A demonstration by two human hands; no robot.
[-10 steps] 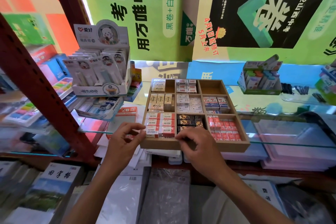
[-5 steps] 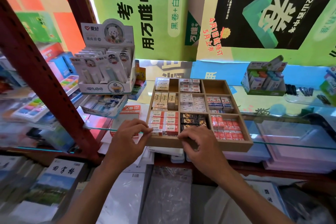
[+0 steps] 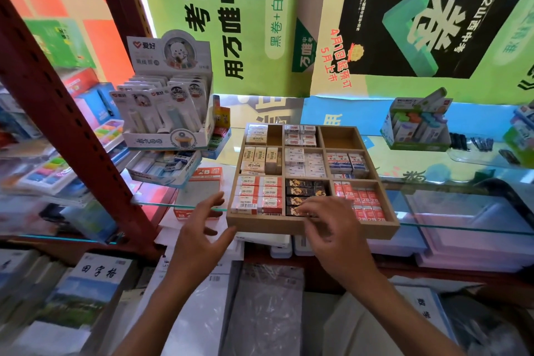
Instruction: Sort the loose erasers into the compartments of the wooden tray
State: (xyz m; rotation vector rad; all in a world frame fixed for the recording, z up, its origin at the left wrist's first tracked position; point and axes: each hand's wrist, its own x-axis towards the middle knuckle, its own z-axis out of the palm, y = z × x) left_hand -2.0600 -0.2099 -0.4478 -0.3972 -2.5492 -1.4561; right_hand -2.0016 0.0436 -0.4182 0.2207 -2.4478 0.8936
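Wooden tray (image 3: 313,227), centre frame: our right hand (image 3: 332,228) curls fingertips onto the black erasers (image 3: 303,191), grip unclear; we press them flush while left hand (image 3: 199,228) hovers spread, empty.

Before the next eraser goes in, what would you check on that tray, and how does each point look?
1. Wooden tray sits flat on the glass shelf: ok.
2. Free compartment: the far right one is empty: ok.
3. Left hand free: open, beside the tray: ok.
4. Right hand free: fingers curled over the black erasers, grip hidden: cannot tell.
5. Loose erasers left to sort: cannot tell.
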